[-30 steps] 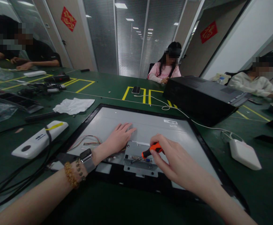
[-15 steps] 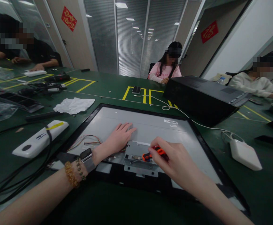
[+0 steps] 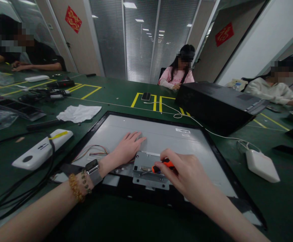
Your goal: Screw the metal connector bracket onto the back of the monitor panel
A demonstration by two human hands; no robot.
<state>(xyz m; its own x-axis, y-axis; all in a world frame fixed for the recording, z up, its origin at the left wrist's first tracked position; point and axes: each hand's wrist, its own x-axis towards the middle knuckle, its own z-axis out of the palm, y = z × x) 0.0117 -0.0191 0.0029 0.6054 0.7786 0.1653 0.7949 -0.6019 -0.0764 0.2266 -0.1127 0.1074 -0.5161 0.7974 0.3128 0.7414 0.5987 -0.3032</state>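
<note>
Hands apart. Right hand [image 3: 186, 169] gripped the screwdriver [image 3: 156, 169] by its orange-black handle, over the bracket [image 3: 141, 159]; shaft angled down to the left, across the ports. Couldn't tell whether the tip touched anything. Left hand [image 3: 126, 148] lay flat on the panel [image 3: 159, 132], palm down, holding nothing, just beyond the bracket's left edge. Bracket sat at the panel's near side, middle; panel lay on the green table [image 3: 121, 216]. Wires [image 3: 97, 147] ran left of the bracket. Tissue [image 3: 79, 113] lay beyond the panel's left edge, black case [image 3: 212, 107] beyond its far right corner.
</note>
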